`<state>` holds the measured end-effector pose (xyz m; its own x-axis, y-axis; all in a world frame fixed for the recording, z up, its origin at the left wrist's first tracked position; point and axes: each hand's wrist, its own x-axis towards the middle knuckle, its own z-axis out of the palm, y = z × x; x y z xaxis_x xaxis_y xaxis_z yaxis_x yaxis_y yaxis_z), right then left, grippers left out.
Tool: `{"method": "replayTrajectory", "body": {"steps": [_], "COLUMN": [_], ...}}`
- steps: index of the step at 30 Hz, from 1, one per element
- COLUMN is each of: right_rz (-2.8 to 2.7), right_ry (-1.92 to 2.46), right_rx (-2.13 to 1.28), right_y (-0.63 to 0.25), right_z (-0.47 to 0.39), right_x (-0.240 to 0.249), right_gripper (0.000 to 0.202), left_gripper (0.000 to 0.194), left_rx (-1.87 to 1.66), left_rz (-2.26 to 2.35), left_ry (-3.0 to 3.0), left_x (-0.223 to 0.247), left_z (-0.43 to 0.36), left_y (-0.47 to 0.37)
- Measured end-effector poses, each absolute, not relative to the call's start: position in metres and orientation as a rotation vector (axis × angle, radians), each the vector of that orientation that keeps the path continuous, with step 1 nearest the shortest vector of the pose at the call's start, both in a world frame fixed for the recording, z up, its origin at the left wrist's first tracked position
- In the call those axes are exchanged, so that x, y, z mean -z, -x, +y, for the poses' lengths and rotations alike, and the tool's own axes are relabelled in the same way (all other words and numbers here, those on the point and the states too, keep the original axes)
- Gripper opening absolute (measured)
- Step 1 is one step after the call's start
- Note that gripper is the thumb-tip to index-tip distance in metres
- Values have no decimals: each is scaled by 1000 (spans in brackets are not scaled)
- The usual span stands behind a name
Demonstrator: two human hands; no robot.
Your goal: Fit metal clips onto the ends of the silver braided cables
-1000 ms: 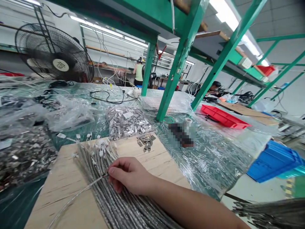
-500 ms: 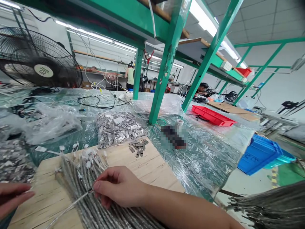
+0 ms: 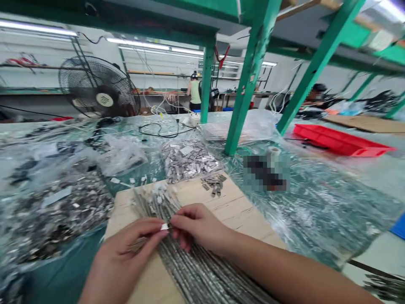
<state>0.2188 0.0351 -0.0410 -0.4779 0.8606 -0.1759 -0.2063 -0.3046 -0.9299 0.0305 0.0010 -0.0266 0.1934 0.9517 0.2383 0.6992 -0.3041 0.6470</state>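
My left hand (image 3: 131,242) comes in from the lower left, thumb and forefinger closed on a small white connector piece (image 3: 165,226). Facing it, my right hand (image 3: 198,223) is pinched, its fingertips right beside the white piece on a small dark metal connector shell (image 3: 170,226), mostly hidden. Both hands are above a bundle of grey braided cables (image 3: 202,270) lying across a wooden board (image 3: 243,215). White tabs (image 3: 160,196) show at the bundle's far end. Several loose metal connector shells (image 3: 214,184) lie on the board's far part.
A clear bag of metal parts (image 3: 190,158) sits behind the board, a larger one (image 3: 63,211) to its left. Green posts (image 3: 243,88) rise from the plastic-covered table. A red tray (image 3: 338,139) stands right, a fan (image 3: 101,90) back left. Two people are farther off.
My left hand has moved right from the left edge, and its parted fingers are now closed on the white piece at my right fingertips. The view has turned left.
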Motion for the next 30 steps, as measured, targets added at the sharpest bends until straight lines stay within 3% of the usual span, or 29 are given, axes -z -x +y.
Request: {"method": "replayTrajectory", "body": {"steps": [7, 30], "right_rz": [-1057, -1044], "right_ry": [859, 894], "right_rx": [-1955, -1919], "right_y": [-218, -217], "right_z": [31, 29], "right_x": [37, 36], "right_gripper": [33, 35], "left_gripper": [11, 10], "left_rx": [-1001, -1102], "left_rz": [1416, 1348], "left_ry": [-2168, -2367], "left_x": [25, 25], "left_z": [1, -1], "left_y": [-36, -37]}}
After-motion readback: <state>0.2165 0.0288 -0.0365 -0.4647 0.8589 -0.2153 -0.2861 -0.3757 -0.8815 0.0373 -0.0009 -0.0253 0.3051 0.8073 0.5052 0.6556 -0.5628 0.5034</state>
